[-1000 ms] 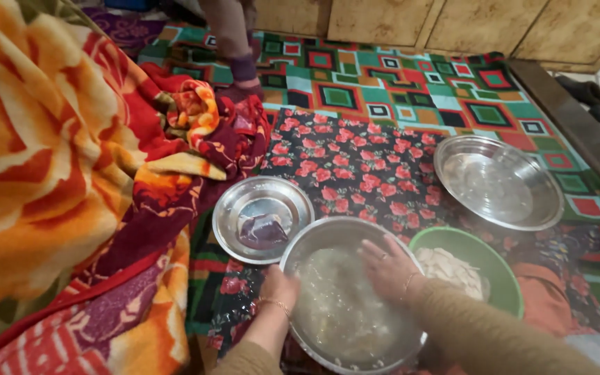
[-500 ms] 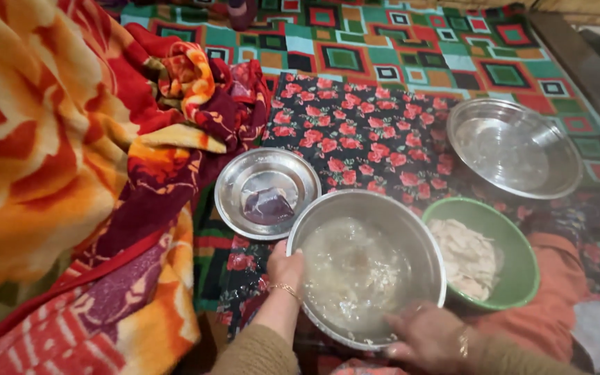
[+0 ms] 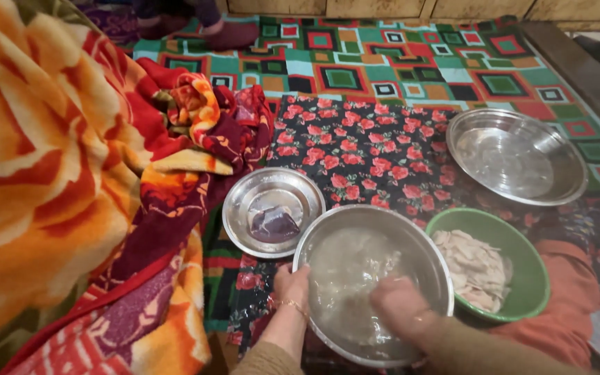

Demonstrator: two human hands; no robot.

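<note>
A bright orange and red blanket (image 3: 57, 173) fills the left of the frame, bunched aside from the dishes. Just right of it, at centre, a small steel plate (image 3: 272, 212) holds a dark purplish piece. Below it, the left hand (image 3: 292, 288) curls around the near rim of a big steel bowl (image 3: 373, 281) of cloudy water, likely to steady it, while the right hand (image 3: 401, 305) dips inside, loosely cupped. Further right sit a green bowl (image 3: 489, 271) of pale slices and, upper right, a wide steel basin (image 3: 515, 156).
</note>
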